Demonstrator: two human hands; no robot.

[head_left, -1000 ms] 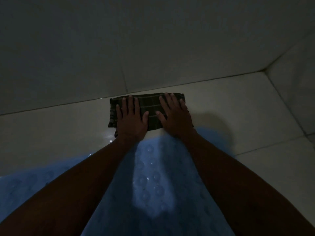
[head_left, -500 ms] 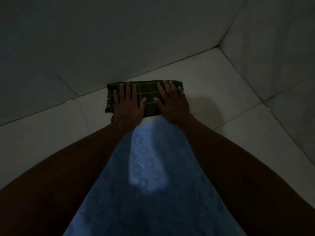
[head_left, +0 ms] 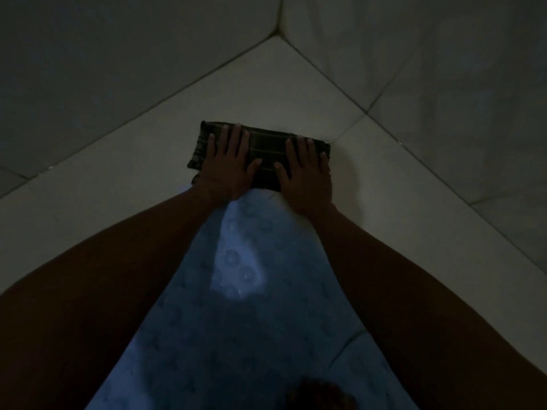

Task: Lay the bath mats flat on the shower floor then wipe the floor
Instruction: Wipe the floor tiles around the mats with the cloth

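Observation:
A folded dark checked cloth lies on the pale tiled shower floor, just beyond the far end of a light blue bath mat with round suction cups that lies flat between my arms. My left hand presses palm-down on the cloth's left half, fingers spread. My right hand presses flat on its right half in the same way. Both palms' heels reach the mat's far edge.
Tiled walls meet in a corner just beyond the cloth, one running left and one running right. Bare floor tiles lie on both sides of the mat. The room is dim. A dark shape sits at the bottom edge.
The cloth and both hands have slid right along the floor toward the wall corner. The view has swung so the corner now stands above the cloth.

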